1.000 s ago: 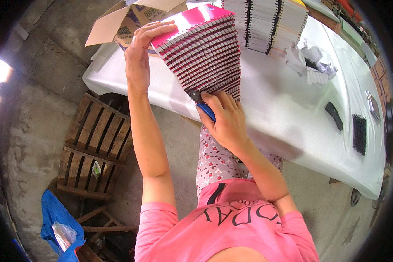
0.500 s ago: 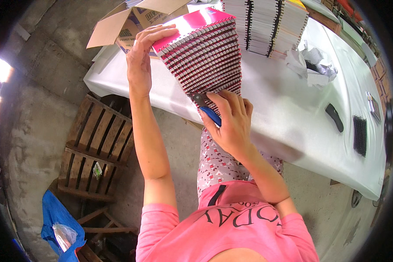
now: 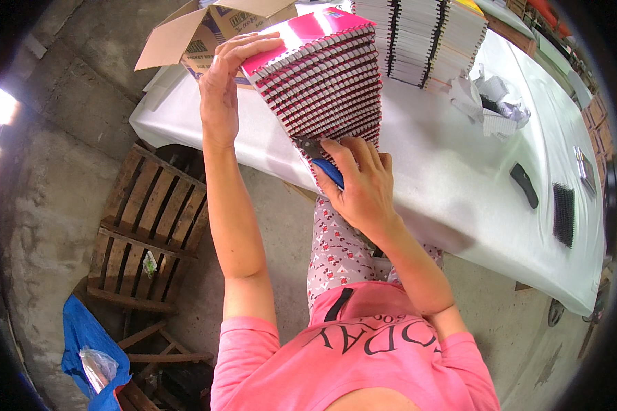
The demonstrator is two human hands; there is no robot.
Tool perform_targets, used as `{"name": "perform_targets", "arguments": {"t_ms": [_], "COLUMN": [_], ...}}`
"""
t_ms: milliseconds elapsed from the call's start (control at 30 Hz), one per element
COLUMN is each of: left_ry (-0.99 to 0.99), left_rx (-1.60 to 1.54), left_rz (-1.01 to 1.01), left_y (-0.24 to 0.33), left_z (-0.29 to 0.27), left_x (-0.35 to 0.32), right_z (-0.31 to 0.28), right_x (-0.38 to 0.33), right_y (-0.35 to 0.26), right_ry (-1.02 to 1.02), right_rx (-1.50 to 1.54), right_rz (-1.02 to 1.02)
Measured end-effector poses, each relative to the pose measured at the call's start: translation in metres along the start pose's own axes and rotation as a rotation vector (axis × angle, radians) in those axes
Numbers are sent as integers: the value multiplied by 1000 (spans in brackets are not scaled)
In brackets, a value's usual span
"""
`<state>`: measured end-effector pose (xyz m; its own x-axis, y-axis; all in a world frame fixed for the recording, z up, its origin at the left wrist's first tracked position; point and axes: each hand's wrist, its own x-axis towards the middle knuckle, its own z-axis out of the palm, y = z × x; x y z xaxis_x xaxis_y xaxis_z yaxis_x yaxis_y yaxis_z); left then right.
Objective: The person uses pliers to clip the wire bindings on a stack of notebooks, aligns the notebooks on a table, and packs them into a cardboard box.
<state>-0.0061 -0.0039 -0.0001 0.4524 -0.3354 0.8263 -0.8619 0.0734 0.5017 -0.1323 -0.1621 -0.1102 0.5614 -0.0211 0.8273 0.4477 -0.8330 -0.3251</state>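
Observation:
A tall stack of wire-bound notebooks (image 3: 325,89) stands at the table's near edge, its dark red coils facing me and a pink cover on top. My left hand (image 3: 221,89) lies on the top cover's left side, fingers stretched out flat. Lower down, my right hand (image 3: 365,179) is closed round a pair of pliers (image 3: 330,171) with a blue handle. The dark jaws touch the coils at the left part of the spines. What exactly lies between the jaws is too small to tell.
The table (image 3: 452,185) has a white cover. Behind are an open cardboard box (image 3: 199,51) and more bound books (image 3: 418,48). Crumpled paper (image 3: 490,103), a black handle-like piece (image 3: 524,185) and black binding coils (image 3: 564,216) lie at right. A wooden slatted chair (image 3: 147,233) stands left.
My right hand and the pliers have shifted slightly up and left along the coils. The left hand stays on the top cover.

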Motion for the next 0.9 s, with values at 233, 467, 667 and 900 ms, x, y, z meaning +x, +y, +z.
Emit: {"name": "perform_targets", "arguments": {"t_ms": [233,467,667,900], "left_ry": [-25,-24,-15,1], "left_rx": [20,-6,11,-19], "left_rz": [-1,-1,29,-9], "left_y": [-1,-3,-5,-1], "left_z": [0,-1,1,0], "left_x": [0,-1,0,1], "right_z": [-2,-1,-2,-5], "right_x": [2,-5,-10,1], "right_y": [-4,-13,-18,-10], "right_ry": [-46,-292,-168,70], "right_rx": [-23,860,791,56], "right_rz": [10,526,496,79]}}
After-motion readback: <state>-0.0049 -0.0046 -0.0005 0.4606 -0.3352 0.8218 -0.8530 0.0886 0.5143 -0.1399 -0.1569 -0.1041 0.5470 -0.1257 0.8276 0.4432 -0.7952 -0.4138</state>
